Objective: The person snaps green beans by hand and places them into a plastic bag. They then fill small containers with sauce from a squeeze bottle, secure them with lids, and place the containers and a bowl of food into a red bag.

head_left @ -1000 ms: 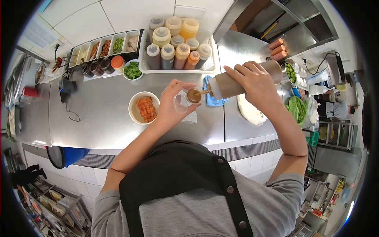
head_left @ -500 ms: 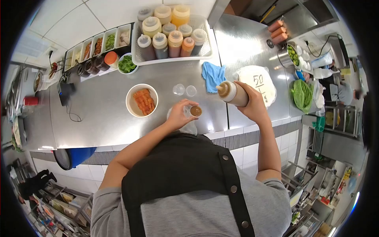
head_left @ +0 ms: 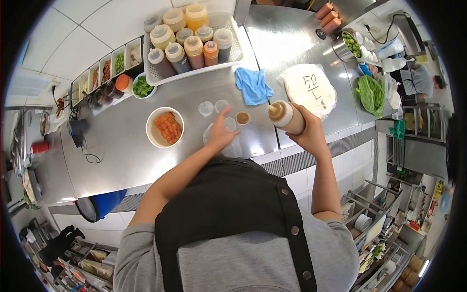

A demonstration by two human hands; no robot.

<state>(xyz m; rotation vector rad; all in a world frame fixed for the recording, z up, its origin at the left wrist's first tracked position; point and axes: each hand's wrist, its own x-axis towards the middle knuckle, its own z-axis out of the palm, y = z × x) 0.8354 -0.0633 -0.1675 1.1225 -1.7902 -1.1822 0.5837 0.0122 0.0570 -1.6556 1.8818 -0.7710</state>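
1. Right hand point(head_left: 307, 130) here: I've got that grip wrapped firmly round the squeeze bottle point(head_left: 288, 118), tilted, nozzle pointing up-left in view, long axis running back into my palm.
2. Left hand point(head_left: 221, 135): thumb and fingers parted, a clear cup point(head_left: 230, 124) between them; whether that grip actually has hold of it, I can't tell.
3. Now the key relation: the sauce cup point(head_left: 242, 118) sits on the table point(head_left: 109, 158), just right of my left fingertips, apart from the nozzle. Left is the nearer hand.
4. Beyond the left fingers, two clear lids or cups point(head_left: 206, 108) lie side by side.
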